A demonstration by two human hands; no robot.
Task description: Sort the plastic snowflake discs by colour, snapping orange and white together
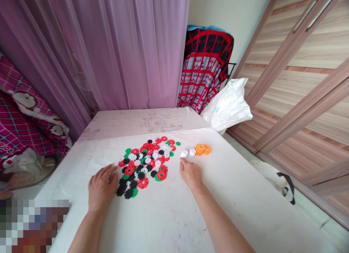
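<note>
A loose heap of notched plastic snowflake discs in red [143, 183], black [128, 193], green [178, 143] and white [132, 157] lies mid-table. My left hand [102, 185] rests palm down just left of the heap, fingers stretched out and holding nothing. To the right of the heap, my right hand [191, 173] has thumb and index finger closed at the near edge of a small white disc stack [184, 153]. Another white disc stack [192, 152] sits beside it. Orange discs [200, 149] overlap at the right end of this row.
A pale cloth with a flower print covers the table [163, 224]. Purple curtains [131, 49] hang behind it. A white bag [230, 104] stands at the far right corner, before a red patterned cloth [201, 67]. Wooden wardrobe doors [300, 82] are on the right.
</note>
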